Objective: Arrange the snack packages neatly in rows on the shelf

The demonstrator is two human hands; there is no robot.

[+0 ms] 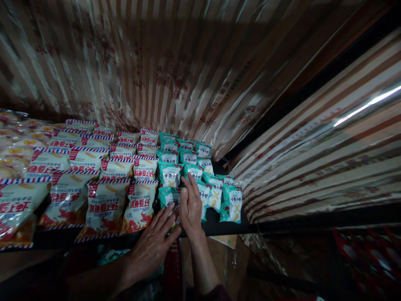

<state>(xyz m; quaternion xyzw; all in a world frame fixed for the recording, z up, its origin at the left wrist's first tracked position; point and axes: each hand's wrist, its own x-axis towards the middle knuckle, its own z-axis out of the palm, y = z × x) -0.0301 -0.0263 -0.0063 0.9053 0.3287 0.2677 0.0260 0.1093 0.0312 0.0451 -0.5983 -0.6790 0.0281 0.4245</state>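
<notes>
Several green-and-white snack bags (169, 173) stand in rows at the right end of a black shelf (213, 228). My left hand (153, 244) reaches in from below, its outstretched fingers against the lower part of a front-row green snack bag (166, 194), which they partly cover. Just right of it, my right hand (191, 205) points up with fingers straight and close together, lying along the neighbouring bags. Its palm side is turned toward my left hand. Neither hand is visibly wrapped around a bag, though the gap between them is partly hidden.
Larger white-and-red snack bags (105, 205) fill the shelf to the left, with clear-wrapped round packs (19, 146) beyond. Striped plastic sheeting (175, 75) hangs behind, and more sheeting (328, 146) at right. Below the shelf are dim red packages (372, 255) and a dark red box (173, 267).
</notes>
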